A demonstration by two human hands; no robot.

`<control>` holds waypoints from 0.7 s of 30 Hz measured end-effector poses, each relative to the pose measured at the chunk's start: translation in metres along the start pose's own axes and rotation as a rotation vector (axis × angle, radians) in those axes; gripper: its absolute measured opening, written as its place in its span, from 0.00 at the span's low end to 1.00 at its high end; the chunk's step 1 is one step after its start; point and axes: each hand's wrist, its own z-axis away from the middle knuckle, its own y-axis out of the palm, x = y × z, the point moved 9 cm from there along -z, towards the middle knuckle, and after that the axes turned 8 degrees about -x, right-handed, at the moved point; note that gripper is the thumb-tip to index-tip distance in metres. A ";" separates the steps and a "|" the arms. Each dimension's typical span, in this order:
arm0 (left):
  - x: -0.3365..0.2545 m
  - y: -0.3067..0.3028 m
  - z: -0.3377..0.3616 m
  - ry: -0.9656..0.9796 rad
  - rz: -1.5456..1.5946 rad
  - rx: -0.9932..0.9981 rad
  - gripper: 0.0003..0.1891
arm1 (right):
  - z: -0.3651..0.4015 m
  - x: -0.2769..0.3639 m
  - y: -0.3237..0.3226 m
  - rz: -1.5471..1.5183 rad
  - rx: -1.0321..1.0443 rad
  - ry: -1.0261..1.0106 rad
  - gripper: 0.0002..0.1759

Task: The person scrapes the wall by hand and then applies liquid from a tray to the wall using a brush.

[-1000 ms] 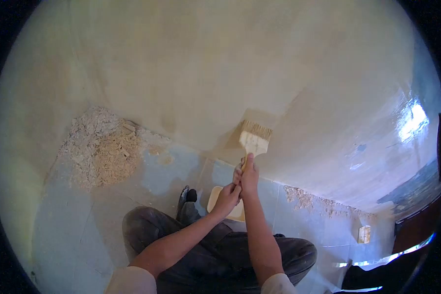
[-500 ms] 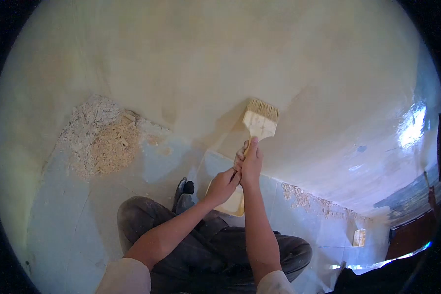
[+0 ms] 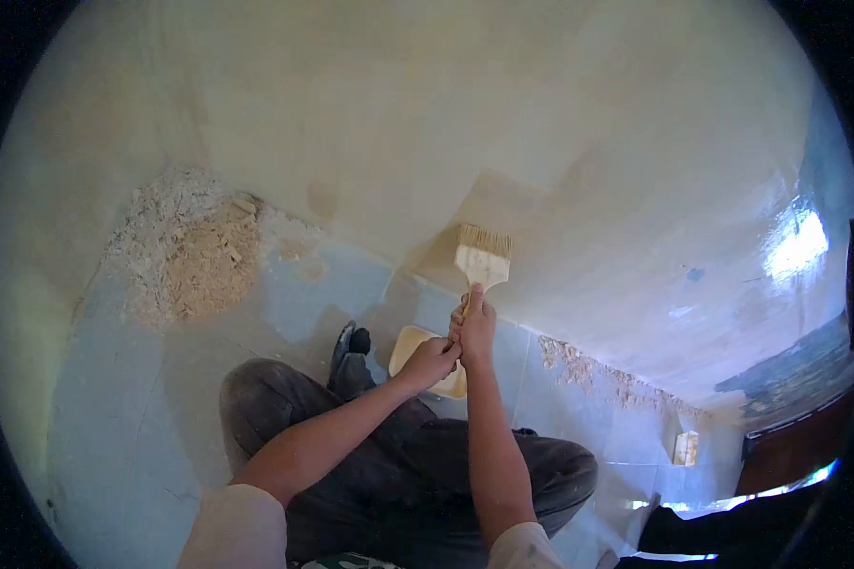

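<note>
A wide flat brush [image 3: 482,256] with pale bristles points up toward the wall, its bristles near the wall's lower part. My right hand [image 3: 476,327] is wrapped round its handle, thumb along the top. Just left of it, my left hand [image 3: 432,362] is closed at the lower end of the handle, against my right hand; what its fingers pinch is too small to make out. Below the hands, a cream tray [image 3: 404,347] lies on the floor, partly hidden by my left hand and forearm.
A heap of scrapings [image 3: 199,256] lies at the wall's foot on the left. More flakes [image 3: 593,372] line the wall base at right, near a small pale block [image 3: 685,449]. A dark reddish object [image 3: 797,450] stands far right. My crossed legs are below.
The brush and both hands have moved down and slightly left, with the brush more upright. More of the tray shows. The view has shifted slightly.
</note>
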 end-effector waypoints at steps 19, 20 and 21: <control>-0.064 -0.045 -0.023 0.179 0.006 -0.065 0.20 | -0.011 0.055 0.050 -0.180 0.072 -0.127 0.25; -0.053 -0.043 -0.026 0.111 0.026 -0.036 0.20 | -0.014 0.042 0.046 -0.155 0.037 -0.092 0.25; -0.047 -0.042 -0.025 0.111 0.024 -0.037 0.20 | -0.017 0.029 0.042 -0.132 0.002 -0.059 0.26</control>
